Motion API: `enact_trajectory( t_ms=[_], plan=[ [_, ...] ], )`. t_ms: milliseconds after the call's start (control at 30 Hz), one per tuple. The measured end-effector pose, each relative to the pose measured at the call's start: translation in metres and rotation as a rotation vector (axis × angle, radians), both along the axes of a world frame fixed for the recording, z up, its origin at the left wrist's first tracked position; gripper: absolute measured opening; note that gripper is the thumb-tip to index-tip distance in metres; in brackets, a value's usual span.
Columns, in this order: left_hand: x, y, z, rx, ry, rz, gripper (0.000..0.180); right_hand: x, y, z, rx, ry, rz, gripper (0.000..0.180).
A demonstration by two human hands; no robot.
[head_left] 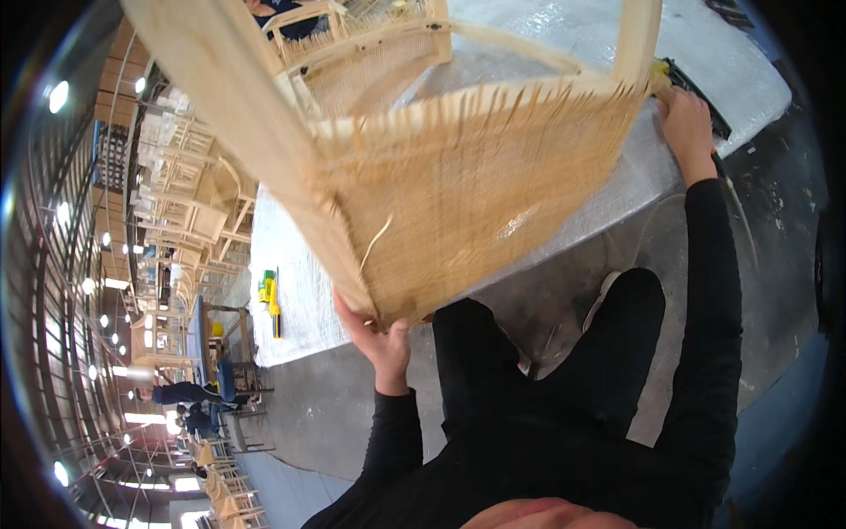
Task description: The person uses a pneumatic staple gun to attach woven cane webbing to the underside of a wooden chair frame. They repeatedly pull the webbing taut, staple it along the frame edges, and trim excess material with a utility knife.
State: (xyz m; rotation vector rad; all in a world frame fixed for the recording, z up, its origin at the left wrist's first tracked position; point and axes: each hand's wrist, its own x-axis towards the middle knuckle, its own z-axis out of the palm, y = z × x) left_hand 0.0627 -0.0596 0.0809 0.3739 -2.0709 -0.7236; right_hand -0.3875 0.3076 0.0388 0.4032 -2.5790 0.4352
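Observation:
A pale wooden chair frame (286, 198) is tilted up before me, its woven seat (493, 194) facing me. Loose fibre ends fringe the seat's far edge, and one strand hangs from the weave. My left hand (381, 348) is closed round the near left corner, thumb toward me. At the far right corner my right hand (687, 128) has its fingers curled against the wood; the fingertips are partly hidden. Just beyond that hand lies a long black tool (701, 97), with something yellow (660, 72) beside it.
The chair rests over a table wrapped in clear plastic (304, 326). A yellow-and-black cutter (275, 309) and a green-and-yellow box (266, 285) lie at its left. Another woven chair (374, 75) stands beyond. A thin hose (745, 225) hangs at right. Stacked chairs (189, 207) and people (181, 392) are at left.

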Motion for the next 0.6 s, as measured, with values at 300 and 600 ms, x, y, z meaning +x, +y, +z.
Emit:
enact_trajectory(
  t_ms=[300, 600],
  plan=[
    [-0.018, 0.031, 0.024, -0.140, -0.220, -0.017, 0.117, 0.231, -0.097, -0.028, -1.500, -0.362, 0.323, 0.025],
    [-0.028, 0.044, 0.023, -0.169, -0.187, 0.056, 0.116, 0.345, -0.188, -0.007, -1.660, -1.169, 0.447, 0.059]
  ],
)
